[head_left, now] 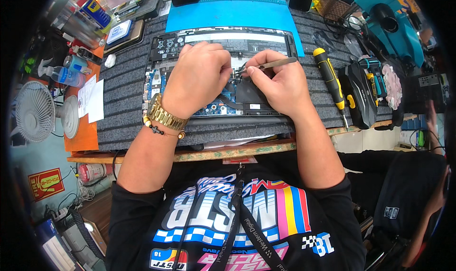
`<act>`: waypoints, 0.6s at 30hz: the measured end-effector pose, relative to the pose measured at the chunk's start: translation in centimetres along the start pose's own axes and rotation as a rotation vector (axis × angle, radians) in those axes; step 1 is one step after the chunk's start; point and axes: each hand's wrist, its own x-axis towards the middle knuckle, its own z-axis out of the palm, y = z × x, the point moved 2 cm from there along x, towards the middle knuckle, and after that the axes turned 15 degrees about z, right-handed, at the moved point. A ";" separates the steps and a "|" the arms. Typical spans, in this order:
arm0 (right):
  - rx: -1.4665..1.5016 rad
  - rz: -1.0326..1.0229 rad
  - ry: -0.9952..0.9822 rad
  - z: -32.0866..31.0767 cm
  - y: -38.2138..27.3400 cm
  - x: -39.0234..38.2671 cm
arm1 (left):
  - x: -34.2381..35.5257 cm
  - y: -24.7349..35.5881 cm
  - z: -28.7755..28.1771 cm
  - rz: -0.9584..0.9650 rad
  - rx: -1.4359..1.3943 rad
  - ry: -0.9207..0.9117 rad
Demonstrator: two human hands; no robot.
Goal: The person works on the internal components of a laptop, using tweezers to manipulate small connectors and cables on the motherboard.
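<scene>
An opened laptop base (166,115) lies on the ribbed grey mat in front of me, its blue circuit board and black battery (204,41) exposed. My left hand (199,78), with a gold watch (166,114) at the wrist, bends over the middle of the board. Its fingertips are pinched together; whatever is between them is hidden. In my right hand (281,88) are metal tweezers (283,62), gripped between thumb and fingers. Their tips point left toward the left fingertips, close above the board's centre, where small parts are too fine to make out.
Right of the laptop lie a yellow-black screwdriver (327,73) and a black tool case (357,92). A blue mat (228,16) spreads behind it. On the left stand a white fan (35,110), a spray bottle (65,76) and papers (90,97). Another person's arm (430,207) shows at far right.
</scene>
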 end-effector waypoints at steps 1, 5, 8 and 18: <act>0.013 0.022 -0.003 0.0 0.0 0.0 | 0.0 0.0 0.1 0.004 0.004 0.002; -0.072 0.088 -0.069 -0.4 -0.2 -0.2 | -0.1 0.0 0.4 0.059 0.035 0.046; -0.072 0.094 -0.068 -0.4 -0.3 -0.1 | -0.1 0.0 0.6 0.055 0.035 0.050; -0.038 0.091 -0.065 -0.4 0.0 -0.2 | -0.1 0.7 0.6 0.065 0.073 0.031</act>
